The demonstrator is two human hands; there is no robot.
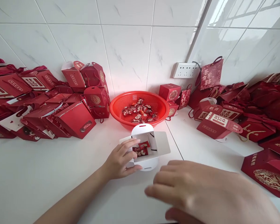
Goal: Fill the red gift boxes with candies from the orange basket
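A small white-lined gift box (146,160) stands on the white tabletop with its flaps folded out. Inside it lie a few red-wrapped candies (141,151). My left hand (122,158) grips the box at its left side, fingers over the left wall and thumb at the front flap. Close to the camera, at the lower right, is my right hand (196,189). Its fingers are loosely bent and apart from the thumb, with nothing visible in them; it is slightly blurred. Behind the box sits a red plastic colander (118,113) with many wrapped candies (142,112) in it.
Red gift boxes (76,119) are piled along the left. More red boxes (216,124) and bags fill the right side, with a large hexagonal box (267,171) near the front. A stacked pair of boxes (170,92) stands beside the colander. A power strip (186,70) is on the tiled wall.
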